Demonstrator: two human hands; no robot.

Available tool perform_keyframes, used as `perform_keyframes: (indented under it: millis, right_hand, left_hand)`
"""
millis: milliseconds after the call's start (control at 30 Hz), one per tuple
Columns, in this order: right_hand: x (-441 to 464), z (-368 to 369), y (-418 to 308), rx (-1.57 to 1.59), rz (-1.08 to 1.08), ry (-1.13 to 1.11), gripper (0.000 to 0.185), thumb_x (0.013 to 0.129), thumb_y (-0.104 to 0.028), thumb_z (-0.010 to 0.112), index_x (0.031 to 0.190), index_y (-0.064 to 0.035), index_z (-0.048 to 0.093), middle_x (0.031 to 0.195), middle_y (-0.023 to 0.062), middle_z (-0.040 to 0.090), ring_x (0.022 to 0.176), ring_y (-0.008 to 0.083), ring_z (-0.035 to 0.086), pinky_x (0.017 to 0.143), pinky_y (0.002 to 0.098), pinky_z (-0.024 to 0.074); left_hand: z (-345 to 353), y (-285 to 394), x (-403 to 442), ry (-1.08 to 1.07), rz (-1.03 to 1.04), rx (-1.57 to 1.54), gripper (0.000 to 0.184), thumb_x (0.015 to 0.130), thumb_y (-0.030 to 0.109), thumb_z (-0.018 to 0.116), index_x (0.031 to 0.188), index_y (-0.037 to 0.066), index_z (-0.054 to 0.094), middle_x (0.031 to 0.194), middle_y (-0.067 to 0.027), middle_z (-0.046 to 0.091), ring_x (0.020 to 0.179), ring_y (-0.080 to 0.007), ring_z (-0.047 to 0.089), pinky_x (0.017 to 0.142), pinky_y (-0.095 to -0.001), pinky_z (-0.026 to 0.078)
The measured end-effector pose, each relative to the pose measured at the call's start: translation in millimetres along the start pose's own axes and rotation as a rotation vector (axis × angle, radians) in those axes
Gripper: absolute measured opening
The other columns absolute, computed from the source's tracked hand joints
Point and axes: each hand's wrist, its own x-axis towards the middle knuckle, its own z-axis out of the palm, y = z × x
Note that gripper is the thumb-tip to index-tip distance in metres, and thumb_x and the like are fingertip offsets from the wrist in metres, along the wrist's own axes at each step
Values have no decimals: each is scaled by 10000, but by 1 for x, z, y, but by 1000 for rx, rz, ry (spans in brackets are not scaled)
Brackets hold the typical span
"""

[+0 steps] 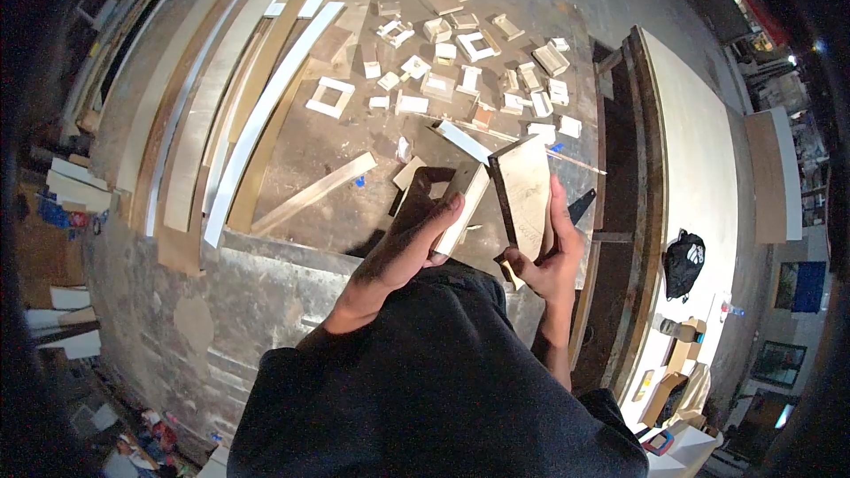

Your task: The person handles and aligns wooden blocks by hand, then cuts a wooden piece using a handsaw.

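My left hand (409, 246) is closed around a small wooden piece (464, 210) with a pale, light edge. My right hand (551, 267) grips a flat wooden block (528, 184), its broad pale face towards the camera and its side edge dark. Both pieces are held up in front of my body, their upper ends close together; whether they touch I cannot tell. A white-edged strip (462, 141) shows just beyond them. Under my left hand, part of a dark-shadowed wooden piece (409, 175) is visible.
Small wooden frames and blocks lie scattered over the brown worktable (292, 155), including a square frame (330, 97). Long boards (266, 137) lie at the left, near a loose wooden strip (316, 192). On the right, a pale bench (695, 159) carries a black bag (684, 264) and boxes.
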Motion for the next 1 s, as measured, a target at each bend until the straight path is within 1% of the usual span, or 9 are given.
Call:
perform_keyframes:
  millis: [100,333,400,433,567,600,767,900,1000]
  right_hand:
    - [-2,-1,-8,-8,-63,1,1070,548,-134,830,1495,61,371,1292,248,640,1189,244,637,1017,331,464]
    - [-13,13,-21,264,60,-79,1070,595,-209,882,1474,116,365,1231,295,652,1172,279,644,1017,352,468]
    - [-19,3,-24,49,42,-252,1060,605,-252,874,1473,103,380,1210,280,667,1159,319,660,1000,367,486]
    - [-22,4,-23,21,-46,-230,1054,598,-254,856,1477,88,385,1209,265,673,1143,347,670,981,370,501]
    - [-14,-7,-4,-81,22,-182,1053,551,-191,839,1460,109,399,1085,267,694,976,299,726,882,344,533]
    - [-8,-2,-1,-25,-56,-78,1043,550,-182,843,1452,114,410,1021,260,695,907,265,725,836,334,538]
    - [-16,-7,-1,8,-85,-186,1004,495,-155,840,1397,112,489,1225,288,660,1185,310,637,1012,352,477]
    - [2,-28,4,-92,46,2,999,505,-101,776,1449,35,481,1126,188,713,958,208,705,882,324,525]
    - [3,-35,13,-27,-47,54,1017,508,-137,799,1454,40,469,1249,204,675,1091,230,677,987,324,478]
  left_hand:
    - [5,-2,2,9,67,-38,406,1068,492,386,1143,101,465,684,8,482,441,-56,375,372,-210,247]
    - [2,-14,13,142,74,-82,514,1083,477,349,937,58,607,769,-17,581,619,-100,527,560,-270,424]
    - [4,-22,24,320,366,138,487,1083,443,383,979,17,595,856,-49,595,773,-160,574,704,-313,472]
    - [-5,-26,23,284,210,112,469,1086,392,398,1095,-38,583,1028,-151,623,976,-278,590,900,-385,462]
    - [-1,-26,15,205,371,589,435,1086,266,396,1375,-53,458,1336,-288,515,1230,-438,498,1074,-443,380]
    - [1,-28,14,201,369,590,435,1086,266,396,1375,-53,458,1336,-288,515,1230,-438,498,1074,-443,380]
    - [4,-16,6,153,465,625,396,1070,234,421,1353,-42,453,1265,-265,569,1206,-391,553,1025,-418,422]
    - [11,8,-4,166,321,504,356,1056,230,468,1289,-40,466,1107,-212,628,1016,-286,614,899,-374,472]
    - [12,6,-4,213,363,505,349,1054,238,480,1257,-45,465,1017,-150,647,898,-192,613,816,-332,490]
